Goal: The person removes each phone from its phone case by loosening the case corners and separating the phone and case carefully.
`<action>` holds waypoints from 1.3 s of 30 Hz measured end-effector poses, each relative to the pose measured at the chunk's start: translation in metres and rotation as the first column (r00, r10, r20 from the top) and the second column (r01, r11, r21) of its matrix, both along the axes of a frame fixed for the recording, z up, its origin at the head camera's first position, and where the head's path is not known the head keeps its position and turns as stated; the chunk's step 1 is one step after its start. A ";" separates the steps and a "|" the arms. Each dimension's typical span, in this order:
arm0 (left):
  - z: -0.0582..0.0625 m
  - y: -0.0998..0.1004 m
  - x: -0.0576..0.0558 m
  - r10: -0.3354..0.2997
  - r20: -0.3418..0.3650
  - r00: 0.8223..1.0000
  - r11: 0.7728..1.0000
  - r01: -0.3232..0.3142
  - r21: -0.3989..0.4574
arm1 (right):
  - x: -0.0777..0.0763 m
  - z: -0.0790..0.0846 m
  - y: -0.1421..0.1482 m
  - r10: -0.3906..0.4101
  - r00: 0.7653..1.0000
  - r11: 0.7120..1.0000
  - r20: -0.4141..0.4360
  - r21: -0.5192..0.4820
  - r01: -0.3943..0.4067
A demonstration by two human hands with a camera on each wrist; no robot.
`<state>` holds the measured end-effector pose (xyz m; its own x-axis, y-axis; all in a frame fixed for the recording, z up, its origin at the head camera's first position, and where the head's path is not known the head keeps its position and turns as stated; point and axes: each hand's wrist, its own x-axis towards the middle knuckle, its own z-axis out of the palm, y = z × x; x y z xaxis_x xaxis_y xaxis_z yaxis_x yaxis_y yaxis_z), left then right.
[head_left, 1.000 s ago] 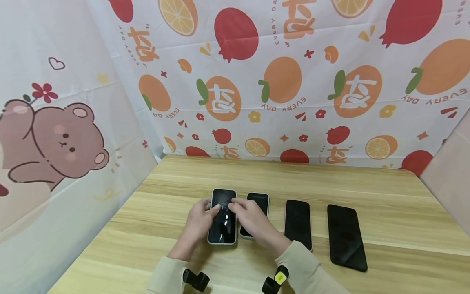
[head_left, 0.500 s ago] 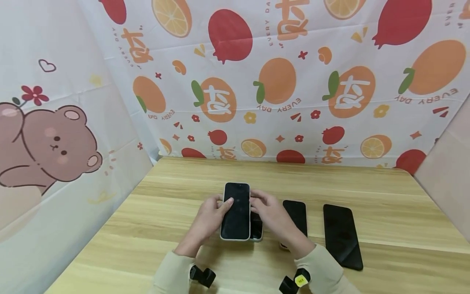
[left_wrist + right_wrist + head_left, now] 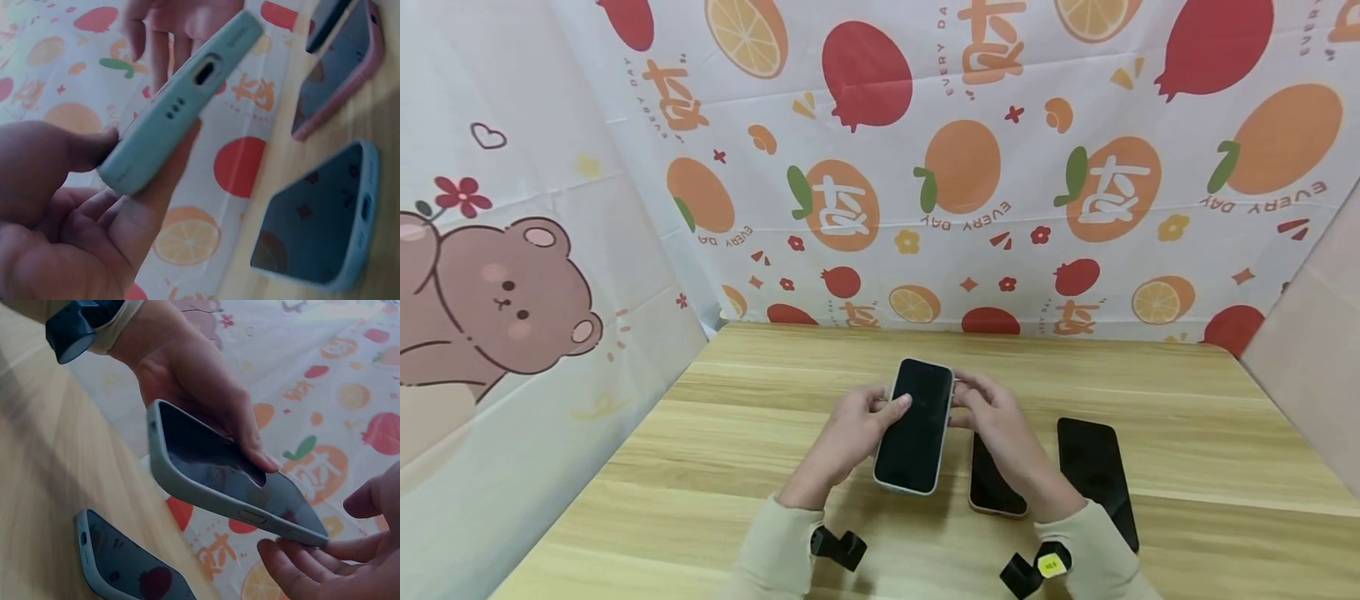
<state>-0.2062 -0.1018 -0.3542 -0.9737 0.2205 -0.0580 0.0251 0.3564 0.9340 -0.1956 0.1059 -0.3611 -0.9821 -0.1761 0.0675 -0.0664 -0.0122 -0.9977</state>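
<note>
My left hand grips a smartphone in a pale blue-green case, thumb on its dark screen and fingers beneath. The phone is raised and tilted over the table. My right hand is at its right edge; in the right wrist view, that hand's fingertips touch the edge from below, with the thumb apart. A second phone in a light blue case lies on the table, hidden in the head view. A pink-cased phone lies partly under my right hand.
A black phone lies farther right on the wooden table, partly covered by my right forearm. A fruit-print cloth hangs behind the table, and a bear-print cloth hangs at the left.
Both hands have moved right with the phone, from the left end of the row to above the second phone. The phone now tilts; my right hand has shifted from over its screen to its edge.
</note>
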 end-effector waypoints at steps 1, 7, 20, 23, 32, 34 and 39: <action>0.001 0.002 0.000 -0.029 0.001 1.000 1.000 0.029 0.003 | -0.001 -0.001 0.003 0.004 1.000 1.000 0.002 -0.005 -0.004; 0.001 0.010 0.002 -0.109 0.000 0.994 0.994 0.109 0.029 | -0.005 -0.003 0.014 0.037 0.999 0.999 -0.003 -0.027 -0.037; 0.001 0.008 0.002 -0.239 0.019 0.971 0.969 0.237 0.074 | -0.006 -0.007 0.029 0.149 0.985 0.985 -0.086 0.106 -0.139; 0.002 0.008 0.002 -0.276 0.028 0.961 0.958 0.272 0.091 | -0.006 -0.007 0.032 0.204 0.972 0.979 -0.118 0.031 -0.202; -0.001 0.012 0.000 -0.336 0.073 0.939 0.920 0.311 0.239 | -0.007 -0.012 0.032 0.271 0.962 0.933 -0.036 -0.238 -0.271; -0.003 0.012 -0.001 -0.352 0.086 0.932 0.909 0.318 0.270 | -0.006 -0.012 0.031 0.266 0.964 0.927 -0.018 -0.267 -0.261; -0.005 0.009 -0.001 -0.394 0.115 0.912 0.875 0.334 0.349 | -0.003 -0.009 0.028 0.261 0.965 0.912 -0.016 -0.323 -0.252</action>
<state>-0.2076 -0.0924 -0.3594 -0.8004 0.5928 -0.0887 -0.0802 0.0407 0.9959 -0.1986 0.1340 -0.3697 -0.9081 -0.3959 0.1362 0.0091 -0.3439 -0.9390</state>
